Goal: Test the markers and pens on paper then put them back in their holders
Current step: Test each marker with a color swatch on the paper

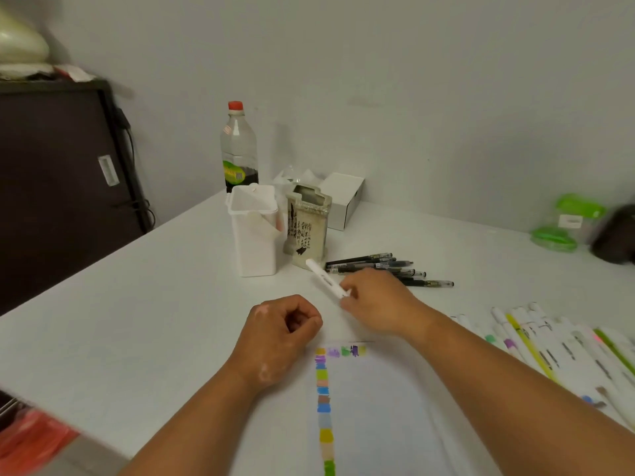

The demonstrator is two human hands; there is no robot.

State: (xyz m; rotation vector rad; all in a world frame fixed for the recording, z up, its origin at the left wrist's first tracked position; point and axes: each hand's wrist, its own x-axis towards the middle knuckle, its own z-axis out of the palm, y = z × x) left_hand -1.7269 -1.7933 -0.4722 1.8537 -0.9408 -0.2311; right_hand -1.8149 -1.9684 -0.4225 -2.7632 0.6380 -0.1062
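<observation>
The right hand pinches one white marker by its near end. The marker's far end points at the two holders, so I think this one is on its way home. It sits in the air just in front of the stone holder, the one with black writing on it. The left hand is clenched in a fist, and nothing shows inside it. It rests at the top left corner of the paper, maybe to keep the sheet from sliding.

The paper lies by the near edge of the table, right in front of the person, where it is easy to draw on. It has more than ten little colour patches on it, one line going down and a short line across the top.

There are two holders. The white plastic holder stands just beside the stone one, near the far left corner. About five black pens lie in a pile just right of the stone holder. They overlap, so the count is not sure. Many markers lie side by side along the right edge, more than ten, too blurry to count. They lie within reach of the right hand.
</observation>
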